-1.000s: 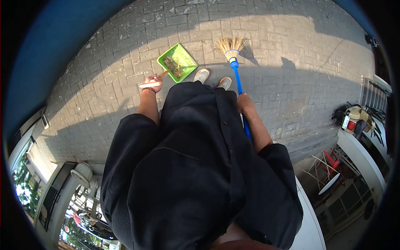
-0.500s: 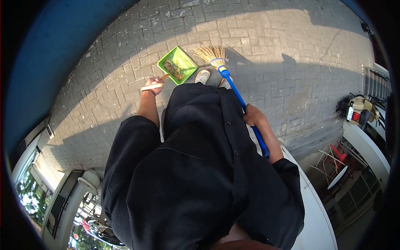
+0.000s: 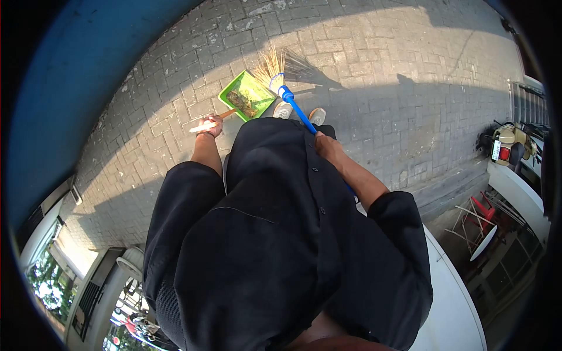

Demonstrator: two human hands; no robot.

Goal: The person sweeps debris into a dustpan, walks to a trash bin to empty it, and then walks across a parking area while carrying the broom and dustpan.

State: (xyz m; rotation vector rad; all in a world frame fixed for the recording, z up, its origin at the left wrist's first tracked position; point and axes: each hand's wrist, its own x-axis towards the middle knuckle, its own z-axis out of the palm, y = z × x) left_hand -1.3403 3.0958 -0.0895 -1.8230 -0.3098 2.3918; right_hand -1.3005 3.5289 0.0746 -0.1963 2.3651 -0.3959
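L hand [image 3: 211, 125] has fingers closed round the handle [image 3: 228, 113] of the green dustpan [image 3: 247, 86], approx. 11 o'clock; R hand [image 3: 330, 147] fingers grip the blue broom [image 3: 300, 113], bristles [image 3: 271, 69] at pan's 2 o'clock. Debris [image 3: 240, 101] cld spill if pan tips, or scatter w/ hard flick.

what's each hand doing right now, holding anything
Left hand: closed around the wooden handle of the green dustpan.
Right hand: closed around the blue handle of the broom.

A blue-handled broom [image 3: 291, 99] slants beside a green dustpan [image 3: 254, 89] holding debris [image 3: 239, 100].
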